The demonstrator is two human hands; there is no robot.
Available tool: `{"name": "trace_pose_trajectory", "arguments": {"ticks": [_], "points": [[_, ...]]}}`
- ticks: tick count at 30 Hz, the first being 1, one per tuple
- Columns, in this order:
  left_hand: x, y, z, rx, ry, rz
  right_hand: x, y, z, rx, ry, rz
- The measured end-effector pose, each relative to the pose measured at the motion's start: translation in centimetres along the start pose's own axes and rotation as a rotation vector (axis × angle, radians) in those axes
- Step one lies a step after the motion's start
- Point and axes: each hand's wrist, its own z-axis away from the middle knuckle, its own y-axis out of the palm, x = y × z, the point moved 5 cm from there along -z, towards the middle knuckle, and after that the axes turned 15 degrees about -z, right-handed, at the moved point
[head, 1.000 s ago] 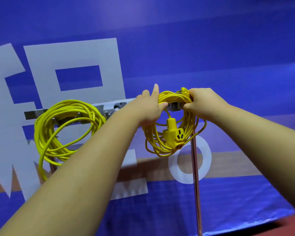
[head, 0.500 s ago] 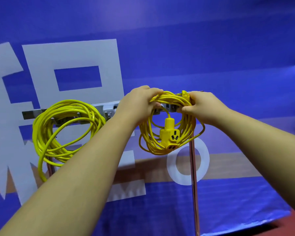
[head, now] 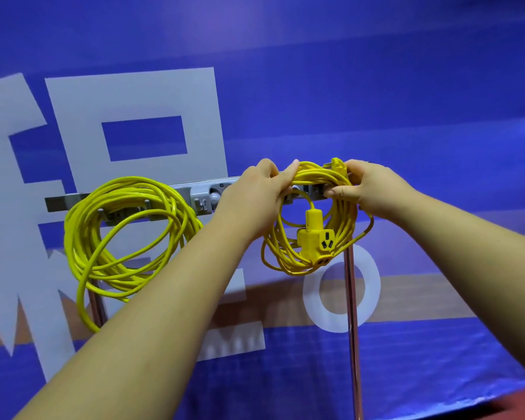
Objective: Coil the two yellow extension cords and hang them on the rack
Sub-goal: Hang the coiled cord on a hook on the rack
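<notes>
Step in hand: the second coil (head: 315, 177) is judged to be in the act of being seated on the rack rail (head: 194, 192); the hook itself is hidden by the hands.
Left hand (head: 252, 198): fingers are curled over the left side of the bundle's top, and the strands are gripped.
Right hand (head: 373, 189): the top is pinched at the right, beside the plug (head: 337, 165).
Socket block (head: 315, 237): hung inside the loop, below the rail.
First coil (head: 128, 234): hung on the rail's left part, well apart.
Technique: every strand should be gathered over the hook before either grip is eased; one hand is best released first.
Risk: a missed strand may slip and spill the coil.
</notes>
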Motion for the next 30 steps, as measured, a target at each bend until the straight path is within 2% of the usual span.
{"name": "trace_pose_trajectory", "arguments": {"ticks": [8,12,18,24,30], "points": [[-0.5,-1.1,0.5,0.044,-0.019,0.063,-0.4,1.0,1.5,-0.035,-0.006,0.047],[-0.4,-1.6,0.1,0.052,0.0,0.016,0.0,1.1,2.1,-0.038,0.012,0.052],[-0.1,-2.0,0.2,0.072,-0.025,0.13,0.3,1.0,3.1,-0.047,0.061,0.052],[-0.1,-2.3,0.8,0.058,-0.076,0.203,-0.1,1.0,3.8,-0.069,0.094,0.046],[-0.1,-2.8,0.6,-0.018,-0.177,0.215,1.6,0.6,3.7,-0.174,0.03,-0.054]]}}
